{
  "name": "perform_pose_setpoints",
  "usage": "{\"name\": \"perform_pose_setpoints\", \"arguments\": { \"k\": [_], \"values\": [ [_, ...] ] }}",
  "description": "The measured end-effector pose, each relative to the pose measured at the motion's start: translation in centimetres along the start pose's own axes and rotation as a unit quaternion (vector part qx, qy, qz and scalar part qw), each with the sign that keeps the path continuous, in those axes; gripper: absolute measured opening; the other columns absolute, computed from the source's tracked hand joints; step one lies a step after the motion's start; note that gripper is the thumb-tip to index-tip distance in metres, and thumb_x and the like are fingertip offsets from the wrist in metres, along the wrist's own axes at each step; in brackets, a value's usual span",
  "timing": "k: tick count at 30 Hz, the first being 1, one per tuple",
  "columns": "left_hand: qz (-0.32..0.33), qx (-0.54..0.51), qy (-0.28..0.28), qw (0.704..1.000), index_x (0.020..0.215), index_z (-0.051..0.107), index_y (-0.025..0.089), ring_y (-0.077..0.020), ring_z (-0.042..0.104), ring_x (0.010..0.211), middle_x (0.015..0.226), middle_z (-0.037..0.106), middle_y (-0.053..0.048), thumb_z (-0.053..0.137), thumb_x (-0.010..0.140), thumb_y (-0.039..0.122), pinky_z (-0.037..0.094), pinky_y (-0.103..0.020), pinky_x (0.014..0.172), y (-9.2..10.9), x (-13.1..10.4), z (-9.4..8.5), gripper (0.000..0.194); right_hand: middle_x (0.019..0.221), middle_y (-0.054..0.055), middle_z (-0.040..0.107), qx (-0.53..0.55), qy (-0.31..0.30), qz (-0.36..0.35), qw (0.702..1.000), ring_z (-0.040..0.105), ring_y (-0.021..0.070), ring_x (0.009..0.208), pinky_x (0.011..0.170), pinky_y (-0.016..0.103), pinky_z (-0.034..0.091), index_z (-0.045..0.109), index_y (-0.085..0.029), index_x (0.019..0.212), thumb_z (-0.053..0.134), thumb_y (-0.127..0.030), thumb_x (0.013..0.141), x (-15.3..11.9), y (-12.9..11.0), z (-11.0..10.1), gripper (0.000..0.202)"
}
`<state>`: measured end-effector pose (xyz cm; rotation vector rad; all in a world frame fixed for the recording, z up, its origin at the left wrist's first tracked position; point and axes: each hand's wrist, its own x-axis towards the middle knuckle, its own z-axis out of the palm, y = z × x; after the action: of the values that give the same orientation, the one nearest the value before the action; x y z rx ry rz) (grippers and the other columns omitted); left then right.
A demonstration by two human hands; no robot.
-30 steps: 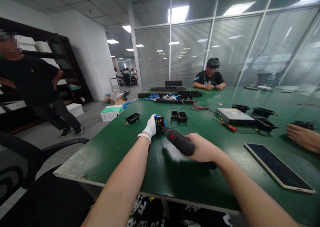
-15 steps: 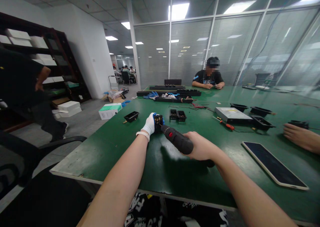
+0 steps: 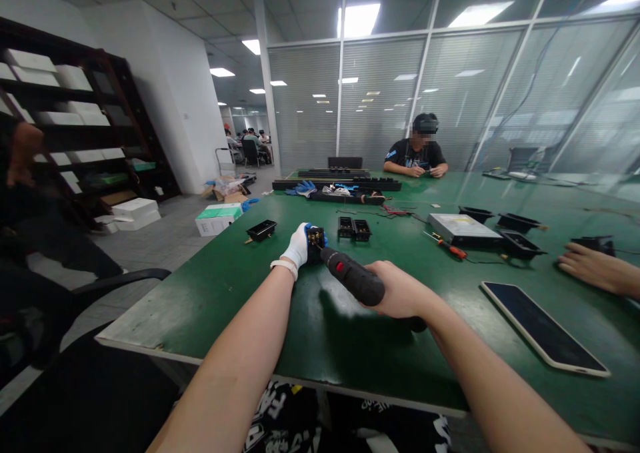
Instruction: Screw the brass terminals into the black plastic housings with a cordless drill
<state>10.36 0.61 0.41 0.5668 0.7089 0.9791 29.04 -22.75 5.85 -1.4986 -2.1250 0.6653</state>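
My left hand [image 3: 299,245], in a white and blue glove, is closed around a small black box [image 3: 315,237] with brass-coloured parts inside, above the green table [image 3: 240,286]. My bare right hand [image 3: 395,289] grips a black power screwdriver [image 3: 354,276] with a red button. The tool's tip points into the box's open side; the exact contact point is too small to tell. Behind the box lies a pair of black housings [image 3: 354,229]. A black tray [image 3: 261,230] sits to the left of my gloved hand.
A phone [image 3: 545,328], a red screwdriver [image 3: 457,251] and a silver device [image 3: 465,229] lie to the right, near several black trays. Another person's hand [image 3: 595,266] rests at the right edge. Long black bars [image 3: 340,184] and a seated person [image 3: 416,153] are farther back.
The person walking at the far left has moved further left. The other person's hand at the right has shifted slightly left. My hands hold nearly the same pose.
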Motion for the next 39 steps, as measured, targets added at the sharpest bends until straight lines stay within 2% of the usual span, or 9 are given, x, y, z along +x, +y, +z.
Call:
{"name": "perform_pose_setpoints", "arguments": {
  "k": [7,11,16,20,27,39],
  "values": [
    [0.013,0.008,-0.011,1.0,0.085,0.067,0.018,-0.0235,0.069,0.053,0.068,0.07,-0.01,0.051,0.107,0.035,0.061,-0.033,0.058,-0.11,0.03,-0.05,0.032,0.071,0.0,0.065,0.0,0.001,-0.011,1.0,0.053,0.0171,0.067,0.061,0.03,0.038,0.064,-0.021,0.077,0.079,-0.03,0.077,0.0,0.29,0.12,0.017],
    [0.009,-0.004,0.003,1.0,0.087,0.068,0.018,-0.0249,0.069,0.053,0.067,0.07,-0.01,0.056,0.103,0.033,0.062,-0.035,0.06,-0.06,-0.2,0.13,0.026,0.07,0.0,0.064,0.001,0.002,-0.007,1.0,0.052,0.0172,0.067,0.061,0.031,0.038,0.063,-0.021,0.077,0.078,-0.03,0.077,-0.05,0.32,0.14,0.017],
    [0.008,0.013,0.009,1.0,0.086,0.068,0.017,-0.0252,0.069,0.052,0.067,0.069,-0.01,0.052,0.107,0.037,0.06,-0.036,0.056,0.03,-0.69,0.32,0.033,0.07,0.0,0.065,-0.001,0.002,-0.01,1.0,0.054,0.0181,0.068,0.062,0.031,0.039,0.064,-0.022,0.077,0.078,-0.028,0.074,-0.03,0.25,0.09,0.016],
    [0.007,0.007,0.013,1.0,0.087,0.068,0.018,-0.0252,0.069,0.052,0.066,0.07,-0.01,0.052,0.107,0.037,0.061,-0.035,0.055,0.02,-0.83,0.38,0.031,0.07,0.001,0.066,0.003,-0.002,-0.007,1.0,0.055,0.0181,0.068,0.062,0.03,0.039,0.064,-0.021,0.077,0.078,-0.027,0.073,0.01,0.34,0.08,0.016],
    [0.0,-0.016,0.017,1.0,0.095,0.072,0.017,-0.0266,0.071,0.055,0.067,0.071,-0.009,0.06,0.1,0.035,0.065,-0.039,0.063,-0.02,-0.67,0.27,0.022,0.071,0.0,0.064,0.0,0.001,-0.017,1.0,0.053,0.0171,0.067,0.061,0.03,0.039,0.064,-0.021,0.078,0.079,-0.028,0.076,0.04,0.5,0.11,0.017],
    [0.013,0.002,-0.001,1.0,0.086,0.066,0.019,-0.0253,0.071,0.054,0.067,0.07,-0.01,0.051,0.107,0.035,0.063,-0.036,0.06,-0.06,-0.32,0.06,0.031,0.071,-0.001,0.063,-0.009,-0.002,-0.022,1.0,0.054,0.0166,0.066,0.061,0.03,0.038,0.063,-0.022,0.079,0.078,-0.028,0.077,0.1,0.66,0.11,0.016]
  ]
}}
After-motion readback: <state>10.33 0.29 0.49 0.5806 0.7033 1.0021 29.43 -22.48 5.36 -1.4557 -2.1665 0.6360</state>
